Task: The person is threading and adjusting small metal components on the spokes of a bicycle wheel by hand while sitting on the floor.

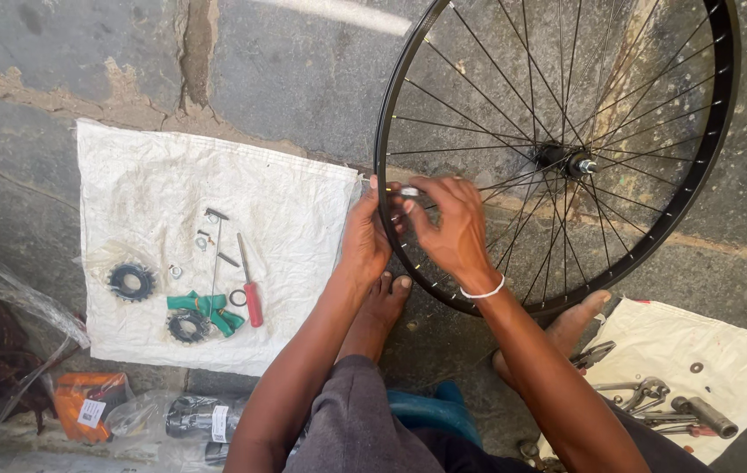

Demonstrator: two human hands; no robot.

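A black bicycle wheel rim [724,114] with thin spokes and a central hub [566,160] stands upright on the stone ground in front of me. My left hand [365,236] grips the rim at its left side. My right hand [448,223] reaches through the spokes and pinches a small silver tool [409,191] at the rim, right beside my left hand's fingers. My right wrist wears a white band. My bare feet rest under the wheel.
A white sack cloth [155,175] on the left holds two black sprockets [132,281], a green-handled tool [207,308], a red screwdriver [251,298] and small parts. Another cloth [724,350] at right holds wrenches and pliers. Plastic-wrapped parts [198,419] lie at bottom left.
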